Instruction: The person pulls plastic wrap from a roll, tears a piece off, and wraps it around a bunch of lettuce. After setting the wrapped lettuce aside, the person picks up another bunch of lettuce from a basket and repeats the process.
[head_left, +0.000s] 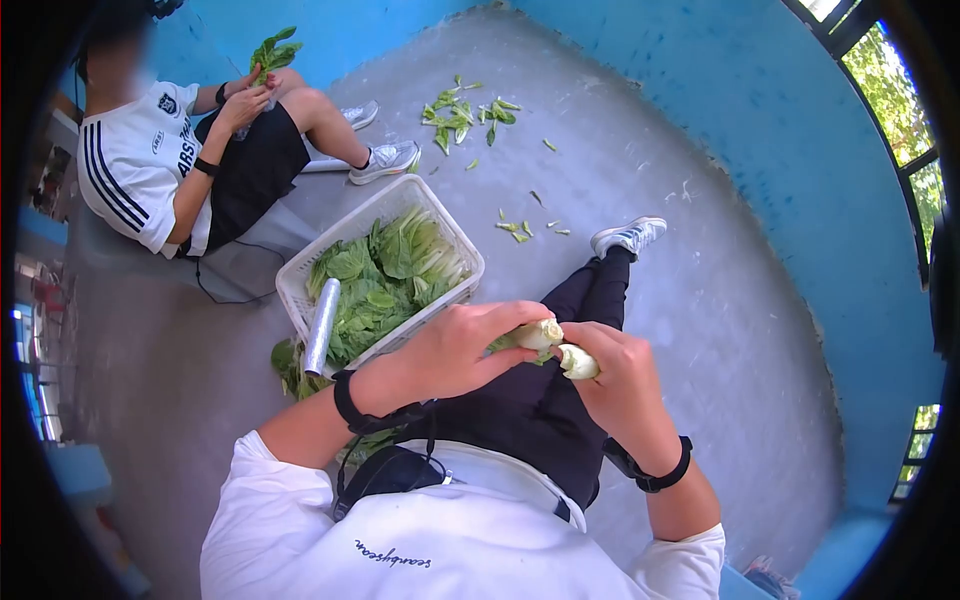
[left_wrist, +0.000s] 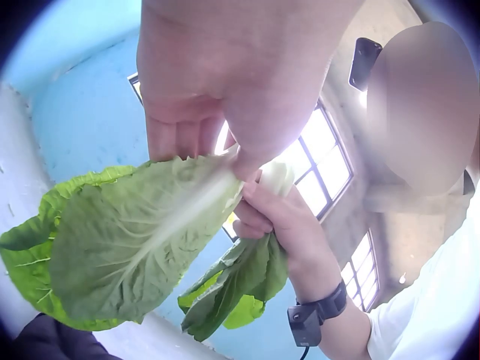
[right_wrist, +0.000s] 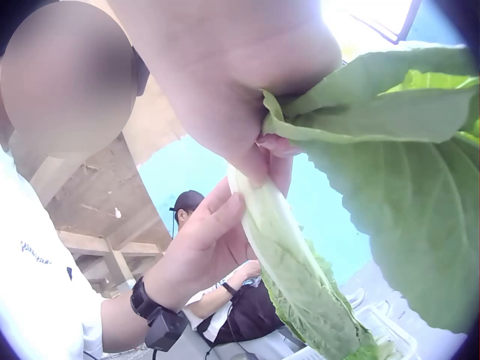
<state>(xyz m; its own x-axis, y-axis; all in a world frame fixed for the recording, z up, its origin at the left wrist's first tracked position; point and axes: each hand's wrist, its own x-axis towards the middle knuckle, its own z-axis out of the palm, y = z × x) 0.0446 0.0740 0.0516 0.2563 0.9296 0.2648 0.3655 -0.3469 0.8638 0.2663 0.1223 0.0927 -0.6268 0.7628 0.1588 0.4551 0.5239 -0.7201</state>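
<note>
My left hand (head_left: 465,345) grips a head of lettuce near its pale cut base (head_left: 541,333). In the left wrist view that lettuce (left_wrist: 142,240) spreads its broad green leaves out below the fingers. My right hand (head_left: 622,380) holds a second lettuce, whose white stem end (head_left: 578,362) pokes out between thumb and fingers. Its large leaves (right_wrist: 397,187) hang to the right in the right wrist view. Both stem ends are close together above my lap, and the right fingertips are right at the base of the left lettuce. The right palm's inner side is hidden.
A white plastic basket (head_left: 465,270) full of leafy greens stands on the floor to the left, with a silver roll (head_left: 321,325) lying across its edge. Torn leaves (head_left: 455,120) litter the grey floor ahead. Another person (head_left: 140,170) sits at the left, holding greens.
</note>
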